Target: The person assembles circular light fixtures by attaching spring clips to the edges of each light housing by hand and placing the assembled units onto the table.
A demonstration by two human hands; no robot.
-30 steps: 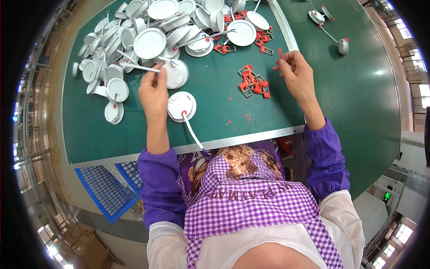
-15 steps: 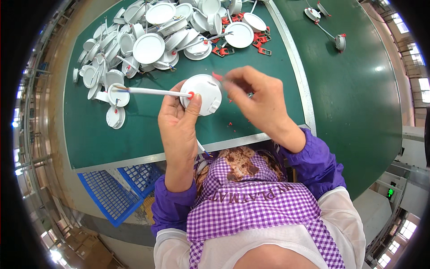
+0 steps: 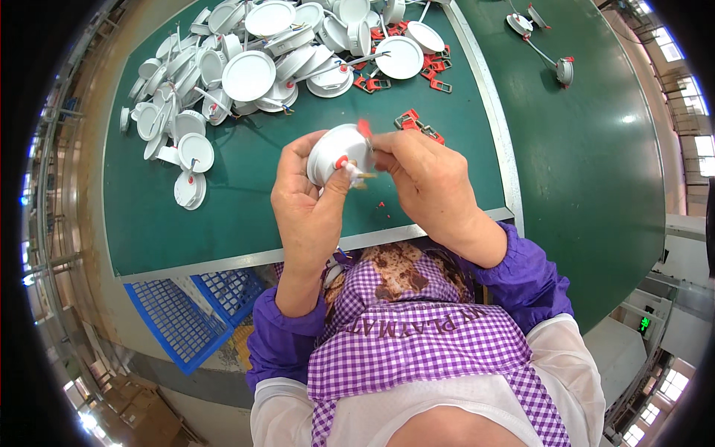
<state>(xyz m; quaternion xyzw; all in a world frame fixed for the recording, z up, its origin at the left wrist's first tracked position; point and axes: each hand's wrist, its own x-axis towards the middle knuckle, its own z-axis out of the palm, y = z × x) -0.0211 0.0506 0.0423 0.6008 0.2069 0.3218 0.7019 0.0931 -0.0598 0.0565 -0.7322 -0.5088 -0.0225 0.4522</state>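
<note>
Above the near part of the green table, a round white downlight (image 3: 327, 155) is gripped in my left hand (image 3: 304, 201), thumb beside its red grommet. The light's white cable (image 3: 353, 173) is blurred and points toward me. At the rim of the light, my right hand (image 3: 432, 175) has its fingers pinched together on a red spring clip (image 3: 364, 128). Motion smears these fingertips and the clip, so the exact contact is hard to see. Several loose red clips (image 3: 418, 127) lie on the table just beyond my right hand.
Many white downlights (image 3: 248, 76) are heaped at the far left of the table, with more red clips (image 3: 441, 86) beside them. A pale metal strip (image 3: 488, 97) edges the table. Downlights with clips (image 3: 565, 71) lie on the green surface beyond. Blue baskets (image 3: 179, 316) stand below left.
My left hand has tilted the downlight, and its cable has swung from pointing left to pointing toward me. My right hand remains at the rim, shifted slightly, uncovering the loose clips behind it.
</note>
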